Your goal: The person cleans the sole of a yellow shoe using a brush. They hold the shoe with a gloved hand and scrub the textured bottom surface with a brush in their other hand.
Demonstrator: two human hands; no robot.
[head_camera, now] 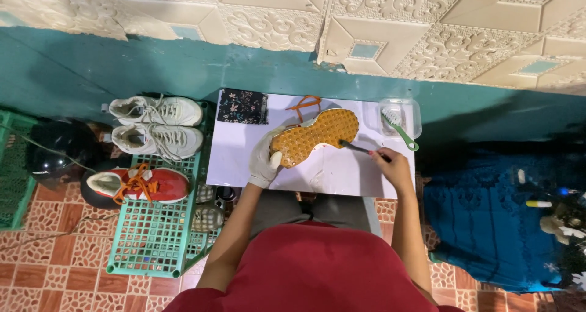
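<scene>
White sneakers (155, 124) (paired) on green crate (152, 239)

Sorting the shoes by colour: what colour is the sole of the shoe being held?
Orange-yellow sole with a small honeycomb pattern, clearest in the head view.

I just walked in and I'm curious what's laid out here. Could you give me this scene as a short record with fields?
Left hand: left hand, in a white glove, holds an upturned shoe, orange sole facing up
Right hand: right hand holds a thin dark tool, tip at the sole's edge
Work surface: white board
On the board: dark floral cloth; clear tray with a green brush
To the left: green crate carrying two white shoes and one red shoe
</scene>
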